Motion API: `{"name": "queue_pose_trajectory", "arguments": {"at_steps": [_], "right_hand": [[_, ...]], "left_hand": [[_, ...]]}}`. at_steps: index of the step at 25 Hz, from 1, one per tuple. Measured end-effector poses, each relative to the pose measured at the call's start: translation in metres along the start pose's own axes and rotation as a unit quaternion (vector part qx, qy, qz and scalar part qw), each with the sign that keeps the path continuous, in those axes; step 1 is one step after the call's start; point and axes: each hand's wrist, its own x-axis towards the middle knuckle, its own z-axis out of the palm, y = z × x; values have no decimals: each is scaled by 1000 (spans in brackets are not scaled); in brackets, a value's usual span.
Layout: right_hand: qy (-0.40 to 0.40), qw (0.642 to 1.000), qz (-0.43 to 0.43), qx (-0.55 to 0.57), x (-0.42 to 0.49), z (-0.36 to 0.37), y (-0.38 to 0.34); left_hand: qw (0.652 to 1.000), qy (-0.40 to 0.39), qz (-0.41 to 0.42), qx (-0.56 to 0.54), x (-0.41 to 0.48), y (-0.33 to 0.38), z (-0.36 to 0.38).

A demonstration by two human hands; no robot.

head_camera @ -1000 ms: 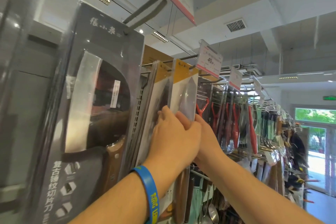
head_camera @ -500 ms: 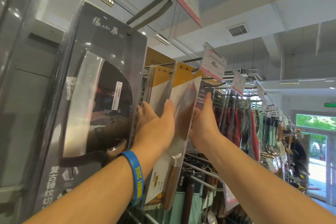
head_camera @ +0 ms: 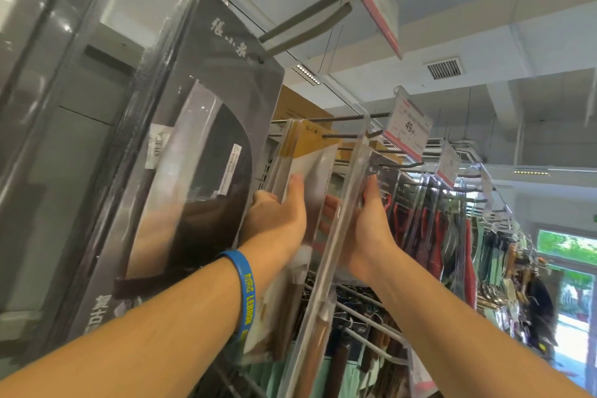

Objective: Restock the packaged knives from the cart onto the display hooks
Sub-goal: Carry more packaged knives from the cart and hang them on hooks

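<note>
Head view: display hooks (head_camera: 339,117) beneath ceiling vent (head_camera: 443,68)

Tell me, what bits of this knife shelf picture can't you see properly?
Head view:
Left hand fingers: behind the yellow-topped packs.
Knife in the clear pack the right hand grips: pack is edge-on.
Price tag small print: too tiny.
Cart: out of frame.

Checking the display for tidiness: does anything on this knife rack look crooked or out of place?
Only the clear knife pack slants, its lower end swung out from the yellow-topped packs hanging behind it. The right hand grips it while the left hand holds those packs, so it seems mid-hanging, not damaged.
</note>
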Motion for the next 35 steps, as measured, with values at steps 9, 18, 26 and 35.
{"name": "queue_pose_trajectory", "arguments": {"at_steps": [9, 18, 26, 35], "right_hand": [[23, 998, -36, -51, -10, -6, 0], [68, 990, -84, -93, -13, -7, 3], [74, 995, -53, -35, -6, 1, 0], [62, 995, -61, -42, 0, -11, 6]], "left_hand": [[990, -41, 133, -13, -30, 5, 10], [988, -73, 133, 4, -33, -5, 24], [988, -30, 136, 64, -14, -12, 7], [982, 28, 183, 44, -22, -12, 7]]}}
